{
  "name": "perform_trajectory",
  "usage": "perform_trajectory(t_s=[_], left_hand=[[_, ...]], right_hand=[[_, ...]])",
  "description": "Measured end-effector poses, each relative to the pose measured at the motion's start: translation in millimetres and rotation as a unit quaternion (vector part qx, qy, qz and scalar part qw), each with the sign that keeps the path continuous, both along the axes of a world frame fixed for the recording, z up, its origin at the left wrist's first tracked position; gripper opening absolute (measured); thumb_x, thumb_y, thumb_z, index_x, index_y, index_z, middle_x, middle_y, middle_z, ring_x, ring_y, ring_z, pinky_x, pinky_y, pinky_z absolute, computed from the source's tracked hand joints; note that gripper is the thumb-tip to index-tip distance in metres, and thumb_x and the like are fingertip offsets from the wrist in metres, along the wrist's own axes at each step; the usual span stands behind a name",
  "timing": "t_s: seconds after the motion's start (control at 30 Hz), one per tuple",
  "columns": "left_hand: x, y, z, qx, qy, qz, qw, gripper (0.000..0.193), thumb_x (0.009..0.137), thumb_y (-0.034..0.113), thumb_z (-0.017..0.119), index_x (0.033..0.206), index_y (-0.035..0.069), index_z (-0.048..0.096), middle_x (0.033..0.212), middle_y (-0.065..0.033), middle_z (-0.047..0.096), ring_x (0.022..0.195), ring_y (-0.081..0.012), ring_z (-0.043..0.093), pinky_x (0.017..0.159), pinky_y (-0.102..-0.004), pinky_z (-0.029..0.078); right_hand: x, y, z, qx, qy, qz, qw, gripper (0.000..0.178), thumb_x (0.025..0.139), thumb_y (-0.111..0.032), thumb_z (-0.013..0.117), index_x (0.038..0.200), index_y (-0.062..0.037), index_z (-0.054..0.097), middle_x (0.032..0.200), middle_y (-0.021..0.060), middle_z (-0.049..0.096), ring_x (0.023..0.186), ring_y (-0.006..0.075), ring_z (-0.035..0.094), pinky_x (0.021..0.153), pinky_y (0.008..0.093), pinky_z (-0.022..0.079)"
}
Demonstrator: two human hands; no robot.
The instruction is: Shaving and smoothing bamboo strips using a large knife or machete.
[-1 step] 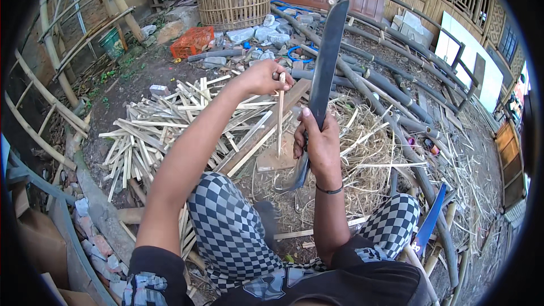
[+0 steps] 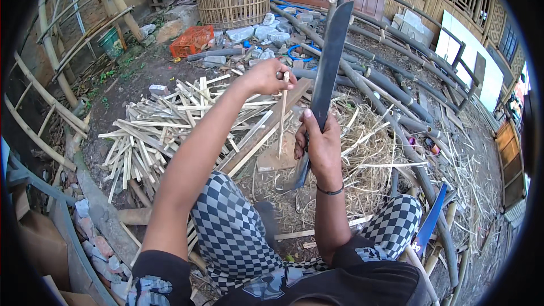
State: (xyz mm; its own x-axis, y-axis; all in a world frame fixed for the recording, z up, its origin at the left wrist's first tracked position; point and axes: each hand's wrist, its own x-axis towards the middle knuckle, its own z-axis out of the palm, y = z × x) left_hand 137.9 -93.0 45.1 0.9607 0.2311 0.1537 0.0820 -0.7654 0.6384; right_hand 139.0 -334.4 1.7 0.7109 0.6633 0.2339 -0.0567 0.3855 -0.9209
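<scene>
My left hand (image 2: pixel 265 77) pinches the top end of a thin bamboo strip (image 2: pixel 282 119). The strip stands nearly upright, its lower end on a flat wooden block (image 2: pixel 271 161) on the ground. In my right hand (image 2: pixel 322 144) is a machete (image 2: pixel 330 59), gripped at the handle with the broad dark blade pointing up. The blade is just right of the strip and apart from it. A heap of split bamboo strips (image 2: pixel 161 127) lies beyond my left forearm. Thin shavings (image 2: pixel 368 164) cover the ground right of the block.
A long plank (image 2: pixel 263 130) runs beside the block. Bamboo poles (image 2: pixel 391 88) lie along the right, and a blue saw (image 2: pixel 429 218) is near my right knee. Farther off are an orange crate (image 2: pixel 191 41), a domed bamboo cage (image 2: pixel 233 0) and rubble (image 2: pixel 266 33).
My left hand and the top of the strip have shifted slightly right. The machete blade leans a little further right.
</scene>
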Motion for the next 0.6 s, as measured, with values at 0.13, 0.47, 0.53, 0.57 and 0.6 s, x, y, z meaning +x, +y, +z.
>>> perform_trajectory(t_s=[0.13, 0.47, 0.53, 0.57, 0.6], left_hand=[[28, -25, -25, -0.078, -0.123, 0.057, 0.988, 0.029, 0.082, 0.025, 0.085, 0.099, 0.003, 0.076, 0.093, -0.0129, 0.078, 0.086, -0.0196, 0.074, 0.079, -0.0339, 0.056], [95, -36, -51, -0.121, -0.204, 0.025, 0.971, 0.037, 0.073, 0.029, 0.092, 0.092, 0.002, 0.075, 0.077, -0.0098, 0.076, 0.069, -0.018, 0.072, 0.068, -0.0334, 0.056], [105, -40, -50, -0.089, -0.204, 0.04, 0.974, 0.037, 0.074, 0.03, 0.091, 0.083, 0.0, 0.072, 0.07, -0.0145, 0.071, 0.063, -0.027, 0.069, 0.062, -0.0382, 0.052], [106, -35, -54, -0.083, -0.224, 0.035, 0.97, 0.035, 0.075, 0.03, 0.089, 0.083, 0.0, 0.072, 0.071, -0.0157, 0.07, 0.065, -0.0297, 0.069, 0.063, -0.0401, 0.051], [107, -33, -58, -0.089, -0.223, 0.034, 0.97, 0.035, 0.075, 0.03, 0.089, 0.083, 0.0, 0.072, 0.071, -0.0157, 0.07, 0.065, -0.0297, 0.069, 0.063, -0.0401, 0.051]], right_hand=[[13, 14, -20, -0.002, -0.017, -0.053, 0.998, 0.024, 0.107, -0.022, 0.056, 0.097, -0.0013, 0.05, 0.057, 0.0023, 0.048, 0.041, 0.0109, 0.046, 0.037, 0.0276, 0.041], [50, 24, -4, -0.119, -0.096, -0.18, 0.972, 0.025, 0.109, -0.023, 0.053, 0.11, 0.0008, 0.059, 0.055, 0.0003, 0.05, 0.04, 0.009, 0.047, 0.038, 0.025, 0.039], [71, 25, 29, -0.107, -0.14, -0.148, 0.973, 0.03, 0.109, -0.026, 0.051, 0.122, 0.0003, 0.06, 0.056, -0.0008, 0.048, 0.04, 0.009, 0.047, 0.038, 0.0247, 0.04], [80, 30, 45, -0.113, -0.139, -0.14, 0.974, 0.032, 0.109, -0.027, 0.05, 0.126, -0.0006, 0.059, 0.057, -0.0009, 0.047, 0.04, 0.009, 0.047, 0.038, 0.0246, 0.04], [92, 35, 58, -0.109, -0.171, -0.134, 0.97, 0.033, 0.109, -0.026, 0.049, 0.129, -0.0012, 0.058, 0.058, -0.001, 0.047, 0.041, 0.0086, 0.047, 0.039, 0.0243, 0.041]])
